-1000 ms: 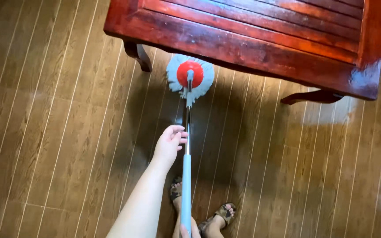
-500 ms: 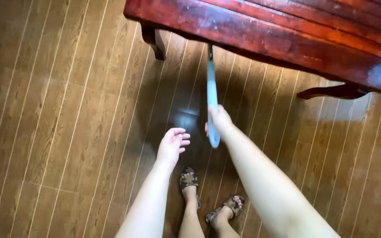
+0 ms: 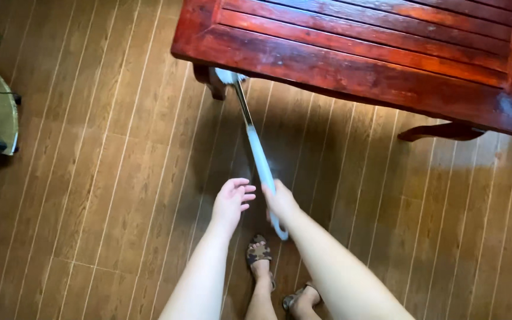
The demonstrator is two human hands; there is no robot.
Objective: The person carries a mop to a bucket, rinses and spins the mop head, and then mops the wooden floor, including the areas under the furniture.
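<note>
Your right hand [image 3: 280,201] gripping one mop handle [image 3: 260,159], your left hand [image 3: 232,200] open, empty, mop head [image 3: 227,76] under one red wooden surface [image 3: 351,53]

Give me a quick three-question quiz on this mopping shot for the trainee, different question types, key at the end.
1. True or false: the left hand grips the mop handle.
2. Where is the mop head?
A. Out on the open floor
B. Under the table edge, by a leg
C. On top of the table
3. Fill in: the right hand holds the handle near its ____ end.

Key
1. False: the left hand is open, beside the handle and apart from it.
2. B
3. Lower, the end nearest the person's feet.
</note>
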